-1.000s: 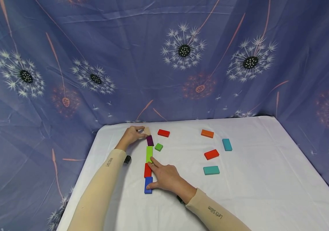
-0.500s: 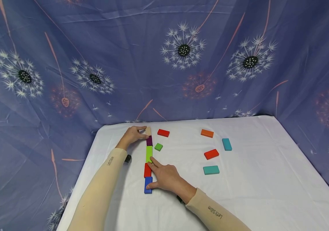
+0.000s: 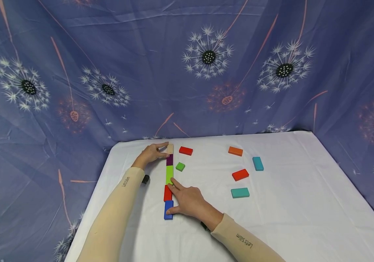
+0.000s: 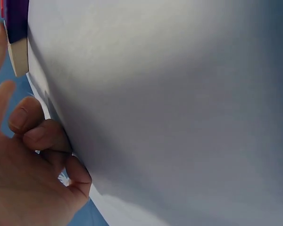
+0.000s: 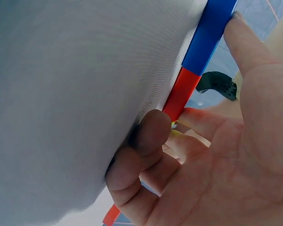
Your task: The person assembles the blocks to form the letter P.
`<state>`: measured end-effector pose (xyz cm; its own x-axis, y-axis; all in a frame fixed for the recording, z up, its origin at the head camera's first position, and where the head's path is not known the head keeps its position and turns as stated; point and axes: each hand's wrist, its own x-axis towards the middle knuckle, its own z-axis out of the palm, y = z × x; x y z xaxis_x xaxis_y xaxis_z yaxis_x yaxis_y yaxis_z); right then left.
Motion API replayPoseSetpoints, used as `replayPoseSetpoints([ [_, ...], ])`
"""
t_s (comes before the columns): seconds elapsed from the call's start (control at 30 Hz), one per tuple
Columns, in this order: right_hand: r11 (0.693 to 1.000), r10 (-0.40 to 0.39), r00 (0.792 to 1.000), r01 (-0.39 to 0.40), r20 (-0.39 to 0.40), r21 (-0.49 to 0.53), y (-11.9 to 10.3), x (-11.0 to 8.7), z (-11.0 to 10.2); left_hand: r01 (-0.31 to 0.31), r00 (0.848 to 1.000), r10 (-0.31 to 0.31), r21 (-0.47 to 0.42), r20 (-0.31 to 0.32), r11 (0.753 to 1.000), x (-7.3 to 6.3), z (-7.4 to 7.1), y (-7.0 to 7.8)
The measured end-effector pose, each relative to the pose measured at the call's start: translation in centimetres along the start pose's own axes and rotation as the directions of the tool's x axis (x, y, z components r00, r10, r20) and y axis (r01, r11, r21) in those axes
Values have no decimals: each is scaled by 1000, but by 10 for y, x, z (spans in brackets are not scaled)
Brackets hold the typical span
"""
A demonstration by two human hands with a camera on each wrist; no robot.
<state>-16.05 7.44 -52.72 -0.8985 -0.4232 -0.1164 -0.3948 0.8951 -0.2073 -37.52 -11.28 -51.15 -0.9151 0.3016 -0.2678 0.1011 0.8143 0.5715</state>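
A straight row of flat blocks runs away from me: a blue block, a red block, a lime-green block, a purple block and a beige block at the far end. My left hand is at that end, index fingertip by the far corner of the beige block and thumb tip where beige meets purple. Its other fingers curl loosely in the left wrist view. With fingers spread, my right hand rests along the near part, thumb on the blue block and index fingertip on the lime-green one.
Right of the row lie a small green block and a red block. Farther right are an orange block, a blue-teal block, another red block and a teal block. A patterned curtain hangs behind the white table.
The left fingers have shifted slightly right, along with the beige block. The beige and purple blocks, tilted before, now line up with the row. My right hand has stayed still.
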Motion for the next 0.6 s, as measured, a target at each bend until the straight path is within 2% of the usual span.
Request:
replayPoseSetpoints([
  [0.2,1000,11,1000,-11,24,17,0,1,0,-46,999,46,-11,-20,999,-11,1,-8],
  [0.33,999,15,999,-16,31,34,1,1,0,-146,987,150,65,-63,987,-27,3,-13],
  [0.47,999,7,1000,-8,26,33,0,0,0,-259,959,275,175,-72,950,-48,5,-14],
  [0.6,1000,0,1000,-1,15,26,0,0,-1,-348,931,365,267,-13,899,-65,13,-15],
])
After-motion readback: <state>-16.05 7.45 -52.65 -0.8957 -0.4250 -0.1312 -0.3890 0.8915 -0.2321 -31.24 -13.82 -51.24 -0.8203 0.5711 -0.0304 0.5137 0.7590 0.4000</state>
